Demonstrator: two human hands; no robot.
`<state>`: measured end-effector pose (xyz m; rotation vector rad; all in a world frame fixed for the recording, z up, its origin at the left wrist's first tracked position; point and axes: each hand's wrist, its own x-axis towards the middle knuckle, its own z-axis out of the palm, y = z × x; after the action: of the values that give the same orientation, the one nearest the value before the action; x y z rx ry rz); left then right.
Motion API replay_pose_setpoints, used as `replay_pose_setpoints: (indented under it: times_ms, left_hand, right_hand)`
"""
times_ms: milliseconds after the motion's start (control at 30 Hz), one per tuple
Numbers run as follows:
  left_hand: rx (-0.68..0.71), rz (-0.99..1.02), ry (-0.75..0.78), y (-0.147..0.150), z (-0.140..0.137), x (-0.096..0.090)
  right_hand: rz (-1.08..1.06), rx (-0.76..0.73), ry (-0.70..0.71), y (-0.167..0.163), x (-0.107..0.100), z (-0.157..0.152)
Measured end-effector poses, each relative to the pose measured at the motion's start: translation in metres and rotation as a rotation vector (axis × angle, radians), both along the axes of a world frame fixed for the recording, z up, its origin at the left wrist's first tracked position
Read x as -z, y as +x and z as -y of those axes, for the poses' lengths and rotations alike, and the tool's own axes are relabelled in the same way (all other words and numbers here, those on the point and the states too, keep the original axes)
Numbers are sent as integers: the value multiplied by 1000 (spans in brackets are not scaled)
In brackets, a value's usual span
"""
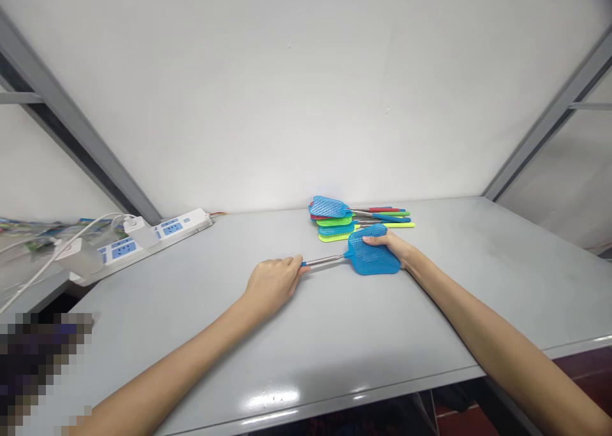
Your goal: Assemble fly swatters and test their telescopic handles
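A blue fly swatter [375, 257] with a metal rod is held level above the grey table, its head to the right. My left hand [276, 278] is closed around its handle, which the fingers mostly hide. At the other end, my right hand [393, 243] grips the perforated head, thumb on top and the other fingers hidden underneath. Just behind lies a pile of fly swatters [329, 208] in blue, green, yellow and red, their heads to the left and handles to the right.
On the left of the table [201, 372] sits a white power strip [184, 224] with white chargers [141, 232] and cables plugged in. Clear plastic packaging [90, 232] lies behind it. A white wall [306, 92] and grey metal posts [81, 123] bound the table.
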<state>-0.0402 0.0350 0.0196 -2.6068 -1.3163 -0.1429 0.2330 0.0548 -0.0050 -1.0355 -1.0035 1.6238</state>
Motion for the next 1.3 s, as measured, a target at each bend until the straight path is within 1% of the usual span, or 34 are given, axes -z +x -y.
replay_pose_setpoints:
  times_ms: [167, 267, 400, 467, 533, 567, 600, 667, 733, 767, 800, 867, 933, 1000, 1067, 1100, 1133, 1233, 1267, 1300]
  left_hand:
    - [-3, 21, 14, 1, 0, -2]
    - [-20, 61, -14, 2, -1, -3]
    - [-10, 132, -72, 1, -5, -4]
    - [-11, 205, -95, 1, -6, -5]
    - [-14, 323, -136, 2, -6, -7]
    - [-12, 396, -170, 3, -5, -9]
    - [-8, 466, -212, 5, -4, -11]
    - [1, 580, -308, 8, 0, -14]
    - [18, 634, -403, 12, 5, -16]
    - [36, 638, -448, 14, 8, -16]
    - [66, 633, -498, 17, 11, -16]
    - [98, 644, -543, 23, 16, -13]
    - [102, 661, -554, 30, 20, -9]
    - [98, 670, -555, 36, 24, -7]
    - [107, 689, -567, 40, 29, -7]
    - [115, 709, -581, 41, 31, -8]
    - [122, 736, -598, 41, 35, -10]
    - [131, 818, -682, 40, 45, -20]
    - [127, 856, -748, 39, 48, -24]
    - [111, 903, -881, 39, 50, -27]
  right_hand:
    - [-63, -37, -32, 1, -2, 1]
    - [-131, -78, -26, 1, -6, 2]
    - [-260, -145, -23, 3, -11, 0]
    - [-367, -104, 41, 5, -14, -3]
    - [-464, -7, 146, 5, -16, -5]
    - [-486, 18, 180, 3, -18, -4]
    - [-485, 15, 185, -1, -21, -2]
    - [-424, -124, 157, -16, -28, 6]
    - [-331, -278, 102, -39, -36, 17]
    - [-318, -293, 106, -51, -40, 22]
    - [-352, -266, 125, -63, -44, 26]
    - [-519, -146, 125, -82, -50, 31]
    - [-677, 41, 75, -95, -54, 32]
    - [-730, 230, 3, -102, -56, 31]
    - [-738, 373, 8, -107, -60, 34]
    - [-745, 383, 50, -109, -62, 36]
    - [-758, 346, 85, -110, -64, 39]
    - [-810, 185, 122, -112, -70, 49]
    - [-829, 146, 108, -112, -71, 51]
    - [-851, 109, 90, -111, -71, 53]
